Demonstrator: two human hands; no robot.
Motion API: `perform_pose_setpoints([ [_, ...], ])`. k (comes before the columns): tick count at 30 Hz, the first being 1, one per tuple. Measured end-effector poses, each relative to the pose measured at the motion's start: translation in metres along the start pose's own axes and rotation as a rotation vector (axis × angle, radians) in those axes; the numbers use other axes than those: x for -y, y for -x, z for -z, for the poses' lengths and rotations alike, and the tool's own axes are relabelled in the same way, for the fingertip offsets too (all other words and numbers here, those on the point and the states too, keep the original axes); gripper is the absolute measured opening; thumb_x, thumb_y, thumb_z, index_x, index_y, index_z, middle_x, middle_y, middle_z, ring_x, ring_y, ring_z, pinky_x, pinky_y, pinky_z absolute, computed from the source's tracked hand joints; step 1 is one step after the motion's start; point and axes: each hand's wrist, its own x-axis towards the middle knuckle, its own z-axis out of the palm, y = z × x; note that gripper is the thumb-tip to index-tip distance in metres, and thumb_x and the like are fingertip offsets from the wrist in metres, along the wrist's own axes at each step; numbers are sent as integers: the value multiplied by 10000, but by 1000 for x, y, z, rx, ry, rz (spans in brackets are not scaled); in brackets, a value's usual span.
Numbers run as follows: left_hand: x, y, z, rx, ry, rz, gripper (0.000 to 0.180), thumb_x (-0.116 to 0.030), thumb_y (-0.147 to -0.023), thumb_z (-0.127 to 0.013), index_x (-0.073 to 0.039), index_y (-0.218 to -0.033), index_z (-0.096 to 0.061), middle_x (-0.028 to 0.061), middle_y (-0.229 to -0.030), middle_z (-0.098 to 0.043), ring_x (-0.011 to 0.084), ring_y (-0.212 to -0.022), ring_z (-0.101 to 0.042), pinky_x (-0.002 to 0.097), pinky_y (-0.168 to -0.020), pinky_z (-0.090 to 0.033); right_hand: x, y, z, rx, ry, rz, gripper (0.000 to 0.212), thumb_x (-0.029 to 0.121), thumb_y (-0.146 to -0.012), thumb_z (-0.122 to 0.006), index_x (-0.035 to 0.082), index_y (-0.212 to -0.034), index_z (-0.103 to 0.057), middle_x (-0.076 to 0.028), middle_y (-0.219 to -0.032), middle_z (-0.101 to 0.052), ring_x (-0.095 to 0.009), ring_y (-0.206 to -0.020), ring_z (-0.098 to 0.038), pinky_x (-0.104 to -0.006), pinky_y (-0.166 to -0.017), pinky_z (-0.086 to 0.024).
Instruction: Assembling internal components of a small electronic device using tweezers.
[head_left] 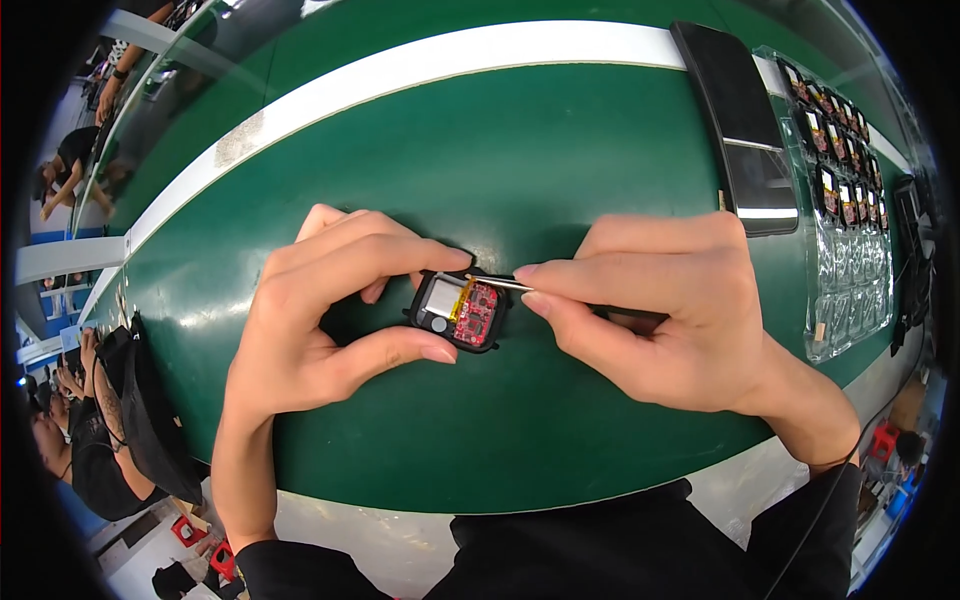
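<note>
A small black device case [488,346] lies open-faced in the middle of the green table. Inside it are a silver battery cell [444,297], a strip of yellow tape [462,302] and a red circuit board [478,314]. My left hand [300,310] grips the case, index finger on its far edge and thumb on its near edge. Pinched between thumb and fingers of my right hand [665,310] is a pair of thin metal tweezers [508,284]. Their tip meets the upper part of the case, by the yellow tape; what it touches exactly is too small to tell.
At the right, a clear plastic tray [850,290] carries several similar units in its far rows. Beside it lies a flat black glossy panel [740,120]. A white strip [450,50] runs along the table's far side. Other people [100,440] sit at the left.
</note>
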Motion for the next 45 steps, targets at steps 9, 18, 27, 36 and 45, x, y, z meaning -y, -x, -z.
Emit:
perform_pose_setpoints([
  [9,-4,-2,0,12,-48,-4,657,-499,-713,-979,-29,-1150,-836,38,-946,-773,164,-727,-520,332,-811,-380,-2,0,-1,9,-8,22,175,-64,-838,-841,3,-999,-863,-58,-661,-658,-131,-496,-551,-299,-453,-365],
  [18,1,-3,-2,7,-103,-150,618,-497,-770,-963,-26,-1144,-823,56,-996,-810,183,-768,-604,331,-764,-401,-1,-1,-2,-4,-7,27,166,-60,-827,-850,9,-978,-860,-53,-651,-651,-139,-496,-558,-294,-452,-368],
  [27,-1,-2,1,27,-92,-100,634,-510,-769,-955,-15,-1144,-826,65,-962,-789,171,-740,-561,329,-776,-392,-3,-2,0,17,-12,15,173,-62,-826,-853,19,-978,-862,-53,-656,-661,-137,-499,-566,-292,-456,-378],
  [36,-2,-3,0,35,-89,-79,629,-500,-770,-953,-12,-1147,-826,65,-945,-774,173,-736,-558,324,-757,-386,-2,0,-1,18,-8,11,165,-59,-833,-849,19,-979,-860,-57,-642,-643,-149,-499,-562,-301,-458,-375],
  [45,-4,-6,-2,22,-96,-112,578,-455,-792,-947,-4,-1130,-819,96,-971,-791,207,-770,-623,343,-759,-416,-3,-1,0,9,-15,26,168,-59,-829,-850,22,-976,-857,-49,-634,-628,-152,-498,-555,-303,-456,-366],
])
